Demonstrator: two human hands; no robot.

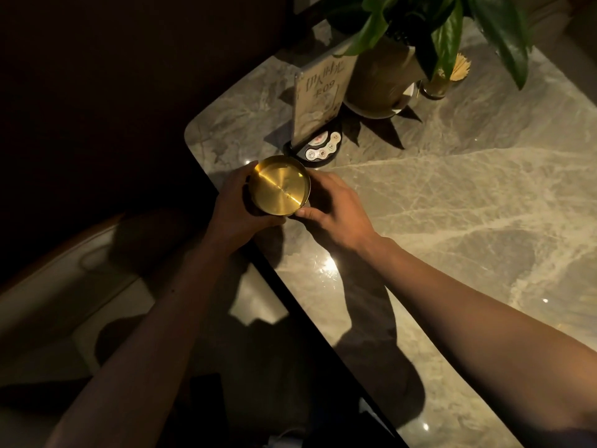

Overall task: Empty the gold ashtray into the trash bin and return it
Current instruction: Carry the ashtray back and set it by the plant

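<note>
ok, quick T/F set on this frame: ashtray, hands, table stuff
1. Both hands hold the gold ashtray. True: left hand and right hand flank it.
2. The ashtray sits at the table's far right. False: it is at the marble table left edge.
3. A potted plant stands behind the table sign. True.
4. A trash bin is in view. False: none visible.
5. The ashtray is full of butts. False: its top is bare gold metal.

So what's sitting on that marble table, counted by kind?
Gold ashtray: 1, held by left hand and right hand
Potted plant: 1
Sign stand: 1
Call-button pad: 1
Toothpick jar: 1
Total: 5
</note>
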